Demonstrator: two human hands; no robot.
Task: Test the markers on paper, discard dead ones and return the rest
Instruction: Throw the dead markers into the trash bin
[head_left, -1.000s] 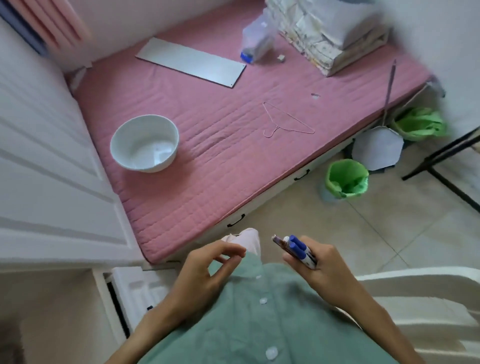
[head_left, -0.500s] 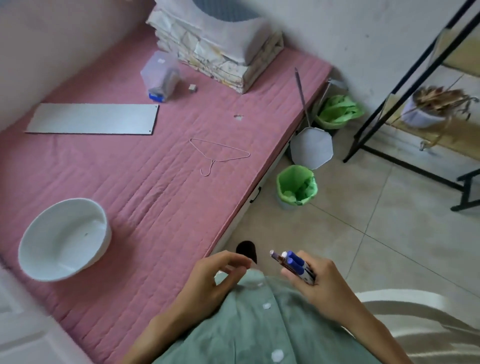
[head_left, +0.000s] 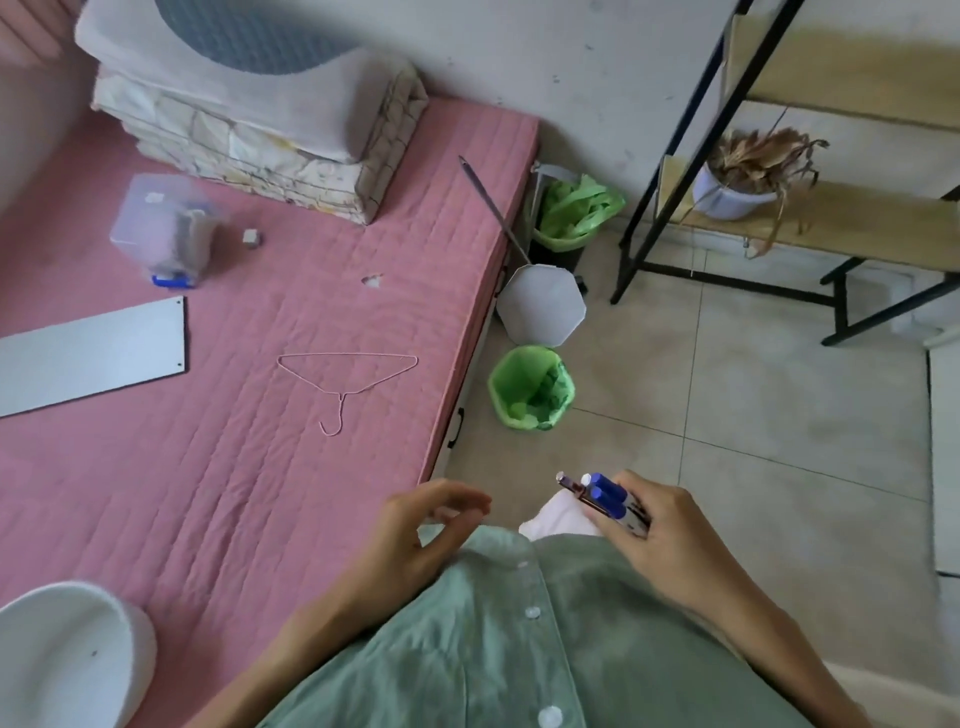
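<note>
Over the lap: right hand (head_left: 670, 540) still holds its grip on the blue-capped markers (head_left: 605, 499); left hand (head_left: 415, 535) loosely curled, empty.
View: swung right, green-lined bin (head_left: 530, 387) now ahead; discarding looks near.

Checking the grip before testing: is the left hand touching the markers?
Apart. The head view shows the left hand empty, with a strip of floor and white cloth between it and the markers gripped in the right hand.

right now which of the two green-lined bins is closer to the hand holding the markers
The open green-lined bin on the floor beside the mattress edge. It stands just ahead of the right hand gripping the markers; the other bin, by the wall, is farther back.
</note>
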